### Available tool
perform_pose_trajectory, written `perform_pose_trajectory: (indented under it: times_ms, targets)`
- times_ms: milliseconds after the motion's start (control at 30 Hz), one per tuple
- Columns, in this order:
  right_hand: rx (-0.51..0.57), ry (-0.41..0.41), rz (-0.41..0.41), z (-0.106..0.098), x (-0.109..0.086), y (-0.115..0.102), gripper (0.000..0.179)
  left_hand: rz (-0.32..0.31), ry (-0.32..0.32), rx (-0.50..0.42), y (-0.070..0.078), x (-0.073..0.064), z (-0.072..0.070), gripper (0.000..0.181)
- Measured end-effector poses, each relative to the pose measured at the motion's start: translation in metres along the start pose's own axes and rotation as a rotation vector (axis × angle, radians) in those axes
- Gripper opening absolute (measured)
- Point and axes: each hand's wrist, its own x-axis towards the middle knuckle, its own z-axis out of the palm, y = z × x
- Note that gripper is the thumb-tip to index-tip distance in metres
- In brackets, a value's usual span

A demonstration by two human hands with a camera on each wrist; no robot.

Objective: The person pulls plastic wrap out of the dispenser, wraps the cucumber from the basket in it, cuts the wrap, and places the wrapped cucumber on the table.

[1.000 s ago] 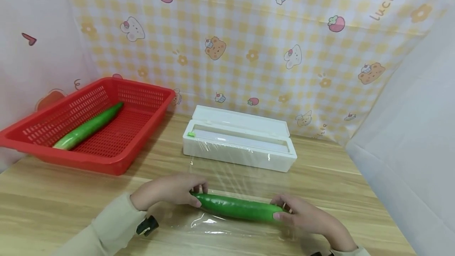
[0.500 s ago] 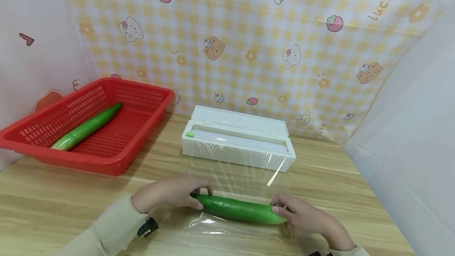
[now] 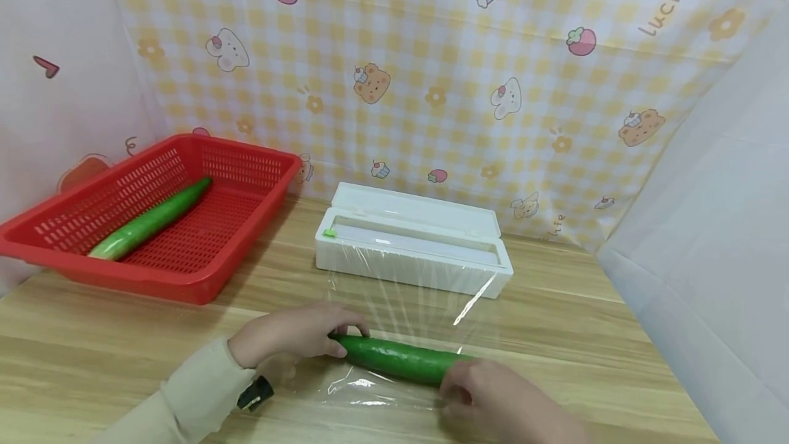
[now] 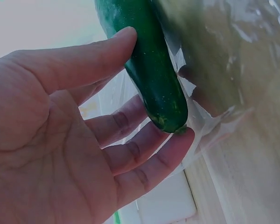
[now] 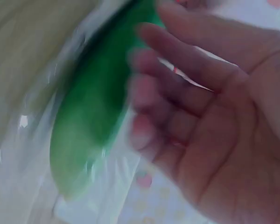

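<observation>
A long green cucumber [image 3: 397, 358] lies crosswise on a sheet of clear cling film [image 3: 364, 395] near the front of the table. Its dark left end is held by my left hand [image 3: 302, 334]; in the left wrist view the thumb lies along one side of the cucumber [image 4: 154, 70] and the fingertips reach the other. My right hand [image 3: 493, 396], blurred, is over the near side of the right end and covers part of it. Loosely bent fingers, with nothing gripped, show beside the paler end in the right wrist view. The film stretches back to a white wrap dispenser [image 3: 413, 273].
The dispenser's lid [image 3: 416, 207] stands raised, and a green slider [image 3: 329, 233] sits at its left end. At the left is a red plastic basket [image 3: 209, 279] with a second cucumber [image 3: 154, 221] in it. Patterned cloth [image 3: 431, 53] hangs behind the wooden table [image 3: 585, 321].
My right hand has left the cucumber's right tip and moved left and toward me, over its near side. The left hand keeps its hold with little movement. A bright crease shows on the film's right.
</observation>
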Motion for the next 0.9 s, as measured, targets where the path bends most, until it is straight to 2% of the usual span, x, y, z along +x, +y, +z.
perform_pose_trajectory:
  times_ms: [67, 100, 333, 433, 600, 667, 800, 900]
  targets:
    - [0.017, -0.094, 0.089, 0.003, 0.001, -0.007, 0.009, -0.001, -0.002, 0.002, 0.000, -0.001, 0.000, 0.033]
    - [0.002, -0.107, 0.100, 0.005, 0.001, -0.009, 0.010, -0.002, -0.004, 0.002, 0.000, -0.001, 0.000, 0.033]
    - [-0.212, 0.010, 0.024, 0.020, 0.006, -0.008, 0.020, -0.011, -0.004, 0.004, 0.002, -0.001, -0.001, 0.037]
    - [-0.243, 0.035, 0.023, 0.022, 0.006, -0.006, 0.022, -0.014, -0.001, -0.010, 0.003, -0.001, -0.002, 0.038]
    - [-0.239, 0.078, 0.074, 0.017, 0.002, -0.004, 0.021, -0.005, 0.027, -0.003, 0.006, 0.000, -0.002, 0.038]
    - [-0.229, 0.096, 0.077, 0.014, 0.001, -0.002, 0.019, 0.019, 0.050, 0.033, 0.007, 0.002, 0.001, 0.039]
    - [-0.282, 0.206, -0.010, 0.010, 0.004, 0.002, 0.017, 0.079, 0.087, 0.138, 0.013, 0.004, 0.010, 0.045]
    - [-0.326, 0.290, -0.062, 0.008, 0.006, 0.004, 0.017, 0.120, 0.105, 0.285, 0.022, 0.006, 0.020, 0.054]
